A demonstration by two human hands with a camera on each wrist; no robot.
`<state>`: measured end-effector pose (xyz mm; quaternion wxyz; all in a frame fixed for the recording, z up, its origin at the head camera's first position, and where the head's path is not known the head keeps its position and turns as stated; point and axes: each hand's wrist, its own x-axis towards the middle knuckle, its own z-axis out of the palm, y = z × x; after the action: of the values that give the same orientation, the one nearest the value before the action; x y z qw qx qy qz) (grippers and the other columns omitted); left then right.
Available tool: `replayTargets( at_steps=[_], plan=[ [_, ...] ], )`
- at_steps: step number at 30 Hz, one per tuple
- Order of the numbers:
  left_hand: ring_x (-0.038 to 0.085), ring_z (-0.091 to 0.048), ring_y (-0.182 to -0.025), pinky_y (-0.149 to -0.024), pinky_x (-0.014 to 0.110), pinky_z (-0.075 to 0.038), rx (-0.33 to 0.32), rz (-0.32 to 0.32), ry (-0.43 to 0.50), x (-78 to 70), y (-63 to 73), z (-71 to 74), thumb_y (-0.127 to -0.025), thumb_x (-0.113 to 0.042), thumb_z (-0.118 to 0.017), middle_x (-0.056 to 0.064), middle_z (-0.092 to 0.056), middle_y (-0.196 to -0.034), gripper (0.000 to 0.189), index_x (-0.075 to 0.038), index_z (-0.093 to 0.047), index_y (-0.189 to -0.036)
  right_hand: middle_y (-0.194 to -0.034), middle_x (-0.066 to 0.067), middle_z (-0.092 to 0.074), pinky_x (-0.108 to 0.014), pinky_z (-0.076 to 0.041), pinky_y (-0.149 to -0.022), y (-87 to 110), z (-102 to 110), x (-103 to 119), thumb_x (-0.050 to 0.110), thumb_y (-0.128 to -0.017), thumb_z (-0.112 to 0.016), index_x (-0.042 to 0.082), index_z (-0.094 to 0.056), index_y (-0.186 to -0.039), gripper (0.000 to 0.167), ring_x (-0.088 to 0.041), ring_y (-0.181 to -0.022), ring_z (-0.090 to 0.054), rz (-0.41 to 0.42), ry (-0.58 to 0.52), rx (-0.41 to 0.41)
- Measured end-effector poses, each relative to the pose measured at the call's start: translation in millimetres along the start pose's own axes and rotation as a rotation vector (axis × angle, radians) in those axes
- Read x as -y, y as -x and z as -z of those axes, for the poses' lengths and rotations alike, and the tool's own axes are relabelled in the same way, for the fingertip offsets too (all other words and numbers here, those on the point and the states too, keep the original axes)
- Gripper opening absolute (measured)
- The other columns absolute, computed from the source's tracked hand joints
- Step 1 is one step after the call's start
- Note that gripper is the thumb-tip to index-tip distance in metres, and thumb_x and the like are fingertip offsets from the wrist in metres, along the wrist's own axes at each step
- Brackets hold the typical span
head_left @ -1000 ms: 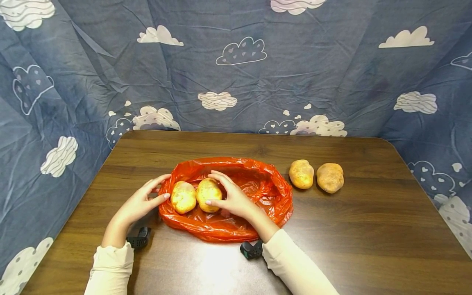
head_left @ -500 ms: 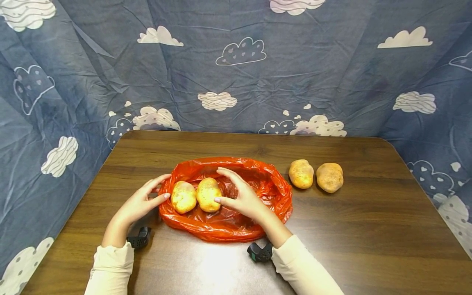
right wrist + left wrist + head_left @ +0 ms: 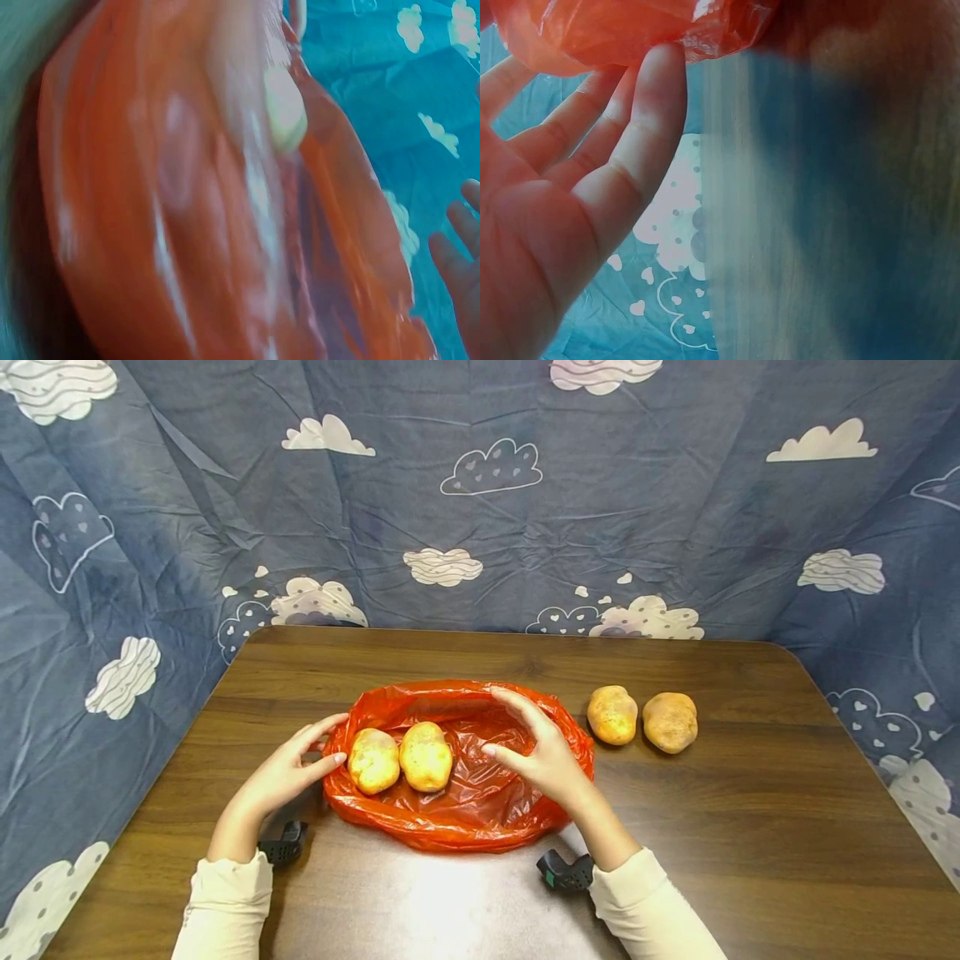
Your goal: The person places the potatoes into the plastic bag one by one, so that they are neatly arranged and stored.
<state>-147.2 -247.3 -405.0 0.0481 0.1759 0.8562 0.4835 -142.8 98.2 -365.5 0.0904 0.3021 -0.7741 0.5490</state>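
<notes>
- With the red bag [image 3: 442,839] taken as the clock's centre and twelve at the far edge of the table [image 3: 750,827], the outer bagged potato [image 3: 374,762] and the inner bagged potato [image 3: 426,757] are seen inside it towards nine, side by side.
- Outside, between two and three o'clock, the nearer loose potato [image 3: 613,716] and the farther loose potato [image 3: 671,722] are set just beside each other.
- The bag's nine o'clock side is touched by the left hand [image 3: 283,774], its thumb and fingers parted; no firm grip is seen.
- Nothing is held by the right hand [image 3: 550,764], which is poised over the bag's three o'clock half, thumb and fingers spread wide.
- The potatoes are judged firm, solid and hard to harm beyond bruising, but easily rolled; they are best clasped round the widest part, thumb at six and fingers at twelve.
- The bag, glossy and creased, is judged light, limp, slippery and easily torn; its rim is best gathered in several folds at three and nine.
</notes>
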Motion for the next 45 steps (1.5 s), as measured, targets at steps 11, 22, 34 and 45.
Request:
replayTargets(
  at_steps=[11, 22, 34, 45],
  plan=[
    [0.025, -0.044, -0.097, -0.071, 0.026, -0.047, 0.003, 0.0, 0.001, 1.9, 0.1, -0.3, -0.087, -0.012, -0.06, 0.015, -0.045, -0.119, 0.054, -0.009, -0.037, -0.136, -0.127, -0.022, -0.043, -0.035, -0.029, -0.098, 14.8, 32, -16, -0.009, -0.073, -0.069, -0.009, -0.042, -0.125, 0.059, -0.032, -0.119, -0.04, 0.007, 0.074, -0.113],
    [0.024, -0.044, -0.096, -0.071, 0.026, -0.047, 0.005, 0.003, -0.008, 3.7, -0.7, -0.3, -0.087, -0.012, -0.06, 0.014, -0.045, -0.119, 0.055, -0.01, -0.038, -0.136, -0.128, -0.023, -0.043, -0.044, -0.029, -0.096, 26.9, 54, -24, -0.01, -0.074, -0.067, -0.009, -0.042, -0.126, 0.058, -0.035, -0.118, -0.04, -0.095, 0.125, -0.19],
    [0.024, -0.044, -0.095, -0.071, 0.027, -0.047, 0.005, -0.001, -0.024, 1.9, 0.1, 0.3, -0.087, -0.011, -0.06, 0.015, -0.044, -0.119, 0.053, -0.008, -0.038, -0.135, -0.125, -0.023, -0.046, -0.044, -0.029, -0.097, 32.4, 79, -31, -0.007, -0.072, -0.07, -0.009, -0.045, -0.123, 0.057, -0.035, -0.116, -0.04, -0.121, 0.283, -0.279],
    [0.029, -0.044, -0.094, -0.071, 0.028, -0.046, 0.01, 0.025, -0.059, -32.9, 4.4, 0.2, -0.087, -0.003, -0.057, 0.021, -0.045, -0.113, 0.05, 0.003, -0.037, -0.133, -0.125, -0.023, -0.046, -0.03, -0.029, -0.099, 48.4, 117, -59, -0.01, -0.07, -0.07, -0.007, -0.046, -0.125, 0.06, -0.031, -0.118, -0.039, -0.153, 0.322, -0.427]
  ],
)
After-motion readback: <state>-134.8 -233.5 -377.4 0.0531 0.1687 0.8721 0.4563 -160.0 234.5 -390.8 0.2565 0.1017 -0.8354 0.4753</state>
